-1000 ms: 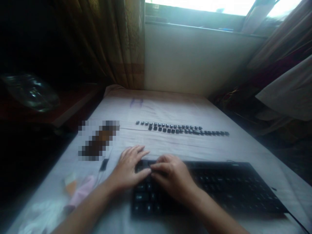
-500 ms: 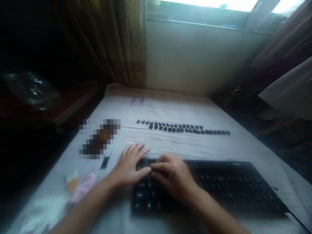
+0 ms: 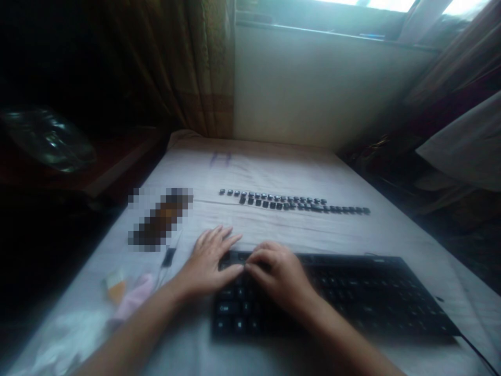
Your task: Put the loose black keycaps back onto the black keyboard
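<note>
A black keyboard (image 3: 368, 303) lies on the pale cloth in front of me, its cable leaving at the right corner. My left hand (image 3: 209, 263) rests at its upper left corner with fingers spread, the thumb stretched over the keys. Close by the tip of that thumb, my right hand (image 3: 279, 277) is closed in a pinch above the upper left keys. Whatever lies between its fingertips, if anything, is too small to make out. Beyond the keyboard, several loose black keycaps (image 3: 273, 205) are laid out in two uneven rows.
Left of my arm lie a brush with an orange part (image 3: 116, 287), a pink cloth (image 3: 136, 297) and clear plastic (image 3: 62, 339). Farther up are a small black piece on a thin cord (image 3: 168, 257) and a blurred-out item (image 3: 162, 216). A curtain (image 3: 199, 68) hangs behind.
My right thumb and index finger have shifted slightly up and drawn closer together near the left thumb. My left hand stays nearly still. The view has tilted slightly.
</note>
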A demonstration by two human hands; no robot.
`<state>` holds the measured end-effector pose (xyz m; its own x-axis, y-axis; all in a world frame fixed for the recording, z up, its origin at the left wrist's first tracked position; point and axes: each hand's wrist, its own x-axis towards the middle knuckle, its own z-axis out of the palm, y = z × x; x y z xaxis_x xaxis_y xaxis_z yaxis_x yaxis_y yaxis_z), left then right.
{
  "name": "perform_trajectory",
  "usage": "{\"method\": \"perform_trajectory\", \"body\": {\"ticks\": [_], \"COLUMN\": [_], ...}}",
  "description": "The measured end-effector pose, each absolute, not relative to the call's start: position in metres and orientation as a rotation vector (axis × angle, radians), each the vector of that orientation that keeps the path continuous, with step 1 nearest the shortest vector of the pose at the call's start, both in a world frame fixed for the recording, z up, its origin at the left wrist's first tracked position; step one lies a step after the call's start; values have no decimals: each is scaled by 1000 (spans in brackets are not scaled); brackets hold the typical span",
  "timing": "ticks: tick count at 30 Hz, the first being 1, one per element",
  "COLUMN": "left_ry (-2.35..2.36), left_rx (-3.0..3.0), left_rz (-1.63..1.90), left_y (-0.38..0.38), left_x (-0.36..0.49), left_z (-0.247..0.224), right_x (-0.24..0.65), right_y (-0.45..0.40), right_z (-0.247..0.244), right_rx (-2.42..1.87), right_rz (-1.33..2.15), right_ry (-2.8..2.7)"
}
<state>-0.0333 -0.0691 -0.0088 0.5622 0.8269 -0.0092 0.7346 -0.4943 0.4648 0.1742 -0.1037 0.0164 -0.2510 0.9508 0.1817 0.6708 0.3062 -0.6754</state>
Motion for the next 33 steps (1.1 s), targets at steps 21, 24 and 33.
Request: {"method": "perform_trajectory", "body": {"ticks": [21,24,33], "left_ry": [1242,1236,1228], "left_rx": [2357,2360,2359], "left_rz": [272,278,259], "left_y": [-69,-68,-69], "left_x": [-35,-35,-35], "left_z": [-7,-8,-6], "right_x": [173,174,180], "right_y": [-106,-107,-109], "right_z": [9,9,13], "right_rx": [-1378,-1365,-1314], "right_rz": [515,517,548], "right_ry": [-2035,-2036,-2114]}}
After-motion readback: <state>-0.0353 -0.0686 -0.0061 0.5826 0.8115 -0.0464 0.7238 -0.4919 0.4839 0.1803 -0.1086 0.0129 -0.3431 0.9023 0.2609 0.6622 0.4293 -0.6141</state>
